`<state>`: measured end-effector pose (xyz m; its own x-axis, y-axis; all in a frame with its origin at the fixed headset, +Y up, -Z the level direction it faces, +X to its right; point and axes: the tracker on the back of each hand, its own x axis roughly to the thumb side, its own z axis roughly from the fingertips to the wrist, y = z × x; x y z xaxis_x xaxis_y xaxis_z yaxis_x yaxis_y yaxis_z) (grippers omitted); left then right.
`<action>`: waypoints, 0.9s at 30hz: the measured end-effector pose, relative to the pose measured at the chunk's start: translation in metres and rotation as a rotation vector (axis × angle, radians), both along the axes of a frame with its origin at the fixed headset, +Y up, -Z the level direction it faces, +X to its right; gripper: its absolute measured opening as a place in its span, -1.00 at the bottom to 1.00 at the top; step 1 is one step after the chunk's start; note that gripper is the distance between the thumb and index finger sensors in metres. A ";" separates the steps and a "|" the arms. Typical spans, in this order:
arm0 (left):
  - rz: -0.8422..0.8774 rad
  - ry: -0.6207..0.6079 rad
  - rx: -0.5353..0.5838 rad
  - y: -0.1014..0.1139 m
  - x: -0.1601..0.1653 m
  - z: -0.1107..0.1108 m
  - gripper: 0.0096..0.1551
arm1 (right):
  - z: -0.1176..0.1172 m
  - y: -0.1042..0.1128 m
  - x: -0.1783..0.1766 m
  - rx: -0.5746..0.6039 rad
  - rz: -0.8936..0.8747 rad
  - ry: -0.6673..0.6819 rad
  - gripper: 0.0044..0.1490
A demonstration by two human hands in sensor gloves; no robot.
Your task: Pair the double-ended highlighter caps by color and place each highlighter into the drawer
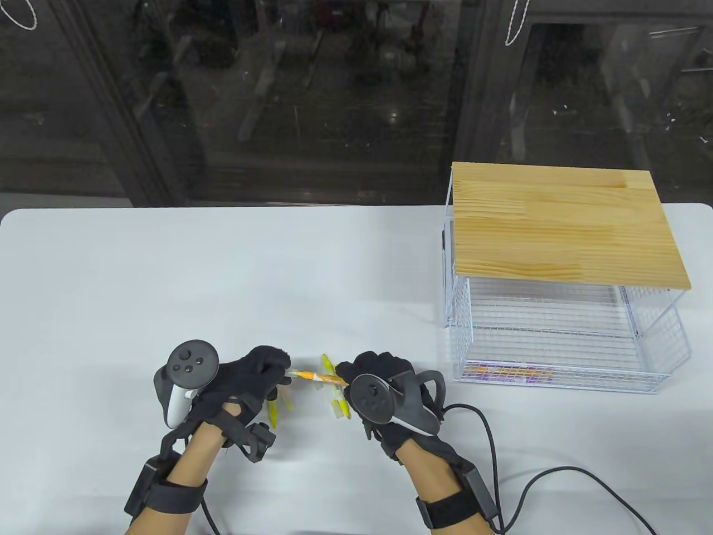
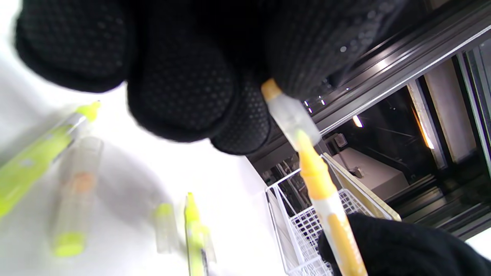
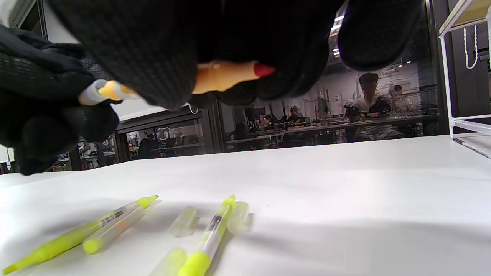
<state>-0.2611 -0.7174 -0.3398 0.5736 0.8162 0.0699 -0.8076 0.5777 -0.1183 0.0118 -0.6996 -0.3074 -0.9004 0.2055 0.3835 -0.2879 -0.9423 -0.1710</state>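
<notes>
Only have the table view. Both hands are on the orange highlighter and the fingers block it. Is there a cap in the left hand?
Observer: Yes. In the left wrist view the left hand pinches a clear cap with an orange end. Its mouth is at the orange highlighter tip and it looks not fully seated.
Operator: Other end capped?
Observer: No. In the right wrist view a bare red tip sticks out past the right hand, which grips the barrel.
Operator: Any loose caps on the table?
Observer: At least two loose caps, clear ones, lie beside the yellow highlighters.
</notes>
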 end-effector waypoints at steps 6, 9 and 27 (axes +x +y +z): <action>-0.035 -0.036 0.032 0.000 0.007 0.001 -0.54 | 0.000 0.000 -0.001 0.010 -0.023 0.021 -0.43; -0.078 -0.043 0.052 0.001 0.010 0.003 -0.55 | 0.001 0.000 -0.001 0.020 -0.020 0.018 -0.43; -0.684 -0.256 0.667 0.022 0.050 0.024 -0.47 | 0.003 0.002 0.003 0.090 -0.015 0.020 -0.42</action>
<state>-0.2114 -0.6953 -0.3157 0.8104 0.0629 0.5825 -0.2705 0.9221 0.2768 0.0144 -0.6975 -0.3045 -0.8896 0.1827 0.4185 -0.3060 -0.9188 -0.2494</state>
